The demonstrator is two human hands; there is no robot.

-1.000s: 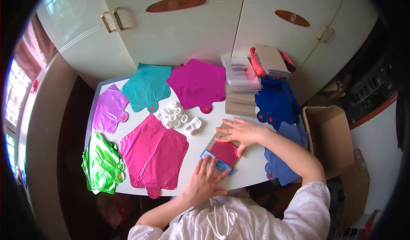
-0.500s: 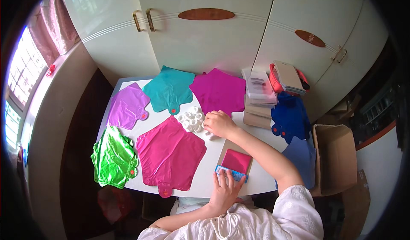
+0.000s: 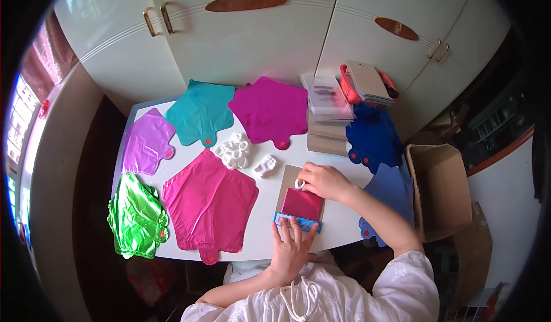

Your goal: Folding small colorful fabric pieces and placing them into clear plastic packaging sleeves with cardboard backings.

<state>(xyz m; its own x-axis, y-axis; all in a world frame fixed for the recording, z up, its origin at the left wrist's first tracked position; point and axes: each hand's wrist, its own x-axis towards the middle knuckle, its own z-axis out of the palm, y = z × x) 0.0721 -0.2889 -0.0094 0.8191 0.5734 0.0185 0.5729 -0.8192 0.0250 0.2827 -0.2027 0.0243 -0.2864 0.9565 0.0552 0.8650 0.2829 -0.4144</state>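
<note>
A pink packet (image 3: 302,204) is seen near the front edge of the white table (image 3: 265,213), laid on a tan card (image 3: 290,177) w/ a blue strip (image 3: 298,222) across its near end. The packet is flat, approx. square, crisply folded, w/ a soft satin sheen. The strip is partly covered by the L hand (image 3: 288,253): fingers spread & laid flat, nothing gripped. A small white ring (image 3: 299,184) is pinched by the fingertips of the R hand (image 3: 326,182), at the packet's far edge; whether the card is touched by it can't be told.

More white coils (image 3: 234,150) are heaped mid-table, w/ a smaller clump (image 3: 264,166) set apart, nearer the card. Around them, thin foils are spread, star-like w/ rounded tabs: teal (image 3: 201,115), magenta (image 3: 271,111), lilac (image 3: 147,141) & a lg. pink one (image 3: 209,201), all w/ creases. The green foil (image 3: 135,219) is mirror-bright & badly crumpled. On the R, dark blue foils (image 3: 376,135) are bunched; the pale blue foil (image 3: 390,196) is part-hidden by the forearm. Clear sleeves (image 3: 330,95) are stacked at the back, contents hard to make out. The carton's (image 3: 445,193) inside is shadowed.
</note>
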